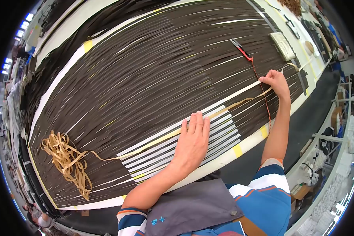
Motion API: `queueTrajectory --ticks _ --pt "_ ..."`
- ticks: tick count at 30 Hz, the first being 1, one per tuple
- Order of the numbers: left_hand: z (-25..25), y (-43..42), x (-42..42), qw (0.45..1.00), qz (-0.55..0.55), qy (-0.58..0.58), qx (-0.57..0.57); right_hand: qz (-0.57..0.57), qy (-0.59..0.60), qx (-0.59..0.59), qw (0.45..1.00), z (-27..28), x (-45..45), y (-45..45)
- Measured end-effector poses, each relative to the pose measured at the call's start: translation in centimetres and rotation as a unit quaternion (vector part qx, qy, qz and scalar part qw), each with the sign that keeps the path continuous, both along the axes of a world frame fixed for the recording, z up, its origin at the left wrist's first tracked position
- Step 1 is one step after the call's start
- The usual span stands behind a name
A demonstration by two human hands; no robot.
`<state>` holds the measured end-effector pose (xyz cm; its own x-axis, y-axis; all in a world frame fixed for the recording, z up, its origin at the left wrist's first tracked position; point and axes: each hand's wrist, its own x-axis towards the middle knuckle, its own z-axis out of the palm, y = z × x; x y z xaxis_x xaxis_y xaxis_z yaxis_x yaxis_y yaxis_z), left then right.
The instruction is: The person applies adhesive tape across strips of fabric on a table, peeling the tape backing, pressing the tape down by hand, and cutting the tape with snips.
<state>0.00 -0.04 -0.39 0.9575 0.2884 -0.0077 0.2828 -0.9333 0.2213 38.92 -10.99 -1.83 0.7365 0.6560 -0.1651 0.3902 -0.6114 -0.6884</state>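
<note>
My left hand (192,139) lies flat, fingers spread, on the dark strips (145,78) and the white strips woven through them. My right hand (276,83) pinches the end of a white strip (234,95) that runs down-left toward my left fingertips. A tan ribbon (244,102) passes beside both hands and leads left to a tangled tan bundle (69,157). Red-handled snips (242,50) rest above my right hand, with a red cord (266,102) trailing down. Near the right end lies a pale wrapped block (282,46).
White table edge (224,157) with yellow tape runs in front of my body. A metal bar (261,15) crosses the strips' right end. Loose black strips (63,59) hang along the far left. Shelves (330,137) stand at the right.
</note>
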Motion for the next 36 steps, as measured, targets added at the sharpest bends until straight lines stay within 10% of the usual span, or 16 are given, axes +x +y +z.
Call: queueTrajectory --ticks 25,27,36 --pt "-1.1 -1.1 6.4 0.996 -0.044 -0.069 0.017 -0.018 -0.021 -0.011 1.0 0.2 -1.0 -0.1" --pt "-0.5 -0.7 3.8 0.995 -0.02 -0.052 -0.078 -0.014 -0.226 0.009 0.974 1.3 -2.3 0.3" --pt "-1.8 -0.4 -4.0 0.987 0.051 -0.086 -0.126 0.099 -0.243 0.105 0.959 1.8 -3.1 8.2"
